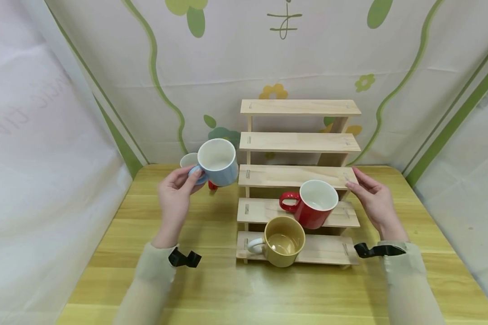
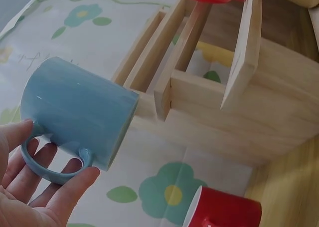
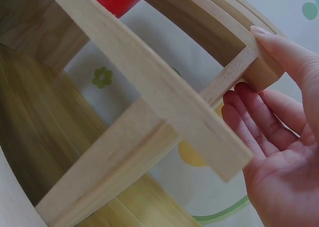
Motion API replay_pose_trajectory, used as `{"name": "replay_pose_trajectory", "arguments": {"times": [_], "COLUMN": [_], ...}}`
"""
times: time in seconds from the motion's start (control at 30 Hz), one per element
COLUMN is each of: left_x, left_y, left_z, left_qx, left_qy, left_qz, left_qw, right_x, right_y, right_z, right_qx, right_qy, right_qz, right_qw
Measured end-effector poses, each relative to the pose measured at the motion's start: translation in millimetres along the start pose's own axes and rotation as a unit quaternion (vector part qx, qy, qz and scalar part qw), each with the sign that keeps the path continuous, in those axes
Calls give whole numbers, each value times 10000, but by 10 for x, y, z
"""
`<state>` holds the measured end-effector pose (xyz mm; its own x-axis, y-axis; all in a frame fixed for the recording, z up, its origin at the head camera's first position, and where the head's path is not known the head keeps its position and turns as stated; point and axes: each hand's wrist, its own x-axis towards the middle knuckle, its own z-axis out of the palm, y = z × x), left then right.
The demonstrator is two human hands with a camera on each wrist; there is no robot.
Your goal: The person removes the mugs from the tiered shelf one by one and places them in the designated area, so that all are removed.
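A light blue mug point(image 1: 223, 174) is held up by its handle in my left hand point(image 1: 176, 194), just left of the wooden stepped rack point(image 1: 294, 176). In the left wrist view the thumb and fingers of my left hand point(image 2: 37, 187) pinch the handle of the blue mug point(image 2: 77, 110). My right hand point(image 1: 374, 203) grips the right end of the rack's middle shelf. The right wrist view has the thumb of my right hand point(image 3: 284, 117) on top of a shelf end and curled fingers beneath it.
A red mug point(image 1: 314, 216) stands on the second shelf from the bottom, a yellow mug point(image 1: 283, 253) with a white handle on the lowest. Behind the blue mug, another mug point(image 1: 188, 159), partly hidden, stands on the wooden table point(image 1: 203, 289). Patterned cloth point(image 1: 227, 58) hangs around the table.
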<state>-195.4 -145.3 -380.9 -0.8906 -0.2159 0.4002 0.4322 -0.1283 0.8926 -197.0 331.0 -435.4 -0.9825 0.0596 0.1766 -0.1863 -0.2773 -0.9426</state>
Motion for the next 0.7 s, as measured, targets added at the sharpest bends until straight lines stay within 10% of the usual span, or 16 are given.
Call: {"name": "replay_pose_trajectory", "arguments": {"times": [0.7], "left_x": [-89], "left_y": [-115], "left_z": [-514], "left_qx": [269], "left_qy": [982], "left_qz": [-159], "left_qw": [9947], "right_x": [1], "right_y": [13], "right_z": [-9], "right_qx": [21], "right_qy": [1], "right_qz": [27], "right_qw": [10000]}}
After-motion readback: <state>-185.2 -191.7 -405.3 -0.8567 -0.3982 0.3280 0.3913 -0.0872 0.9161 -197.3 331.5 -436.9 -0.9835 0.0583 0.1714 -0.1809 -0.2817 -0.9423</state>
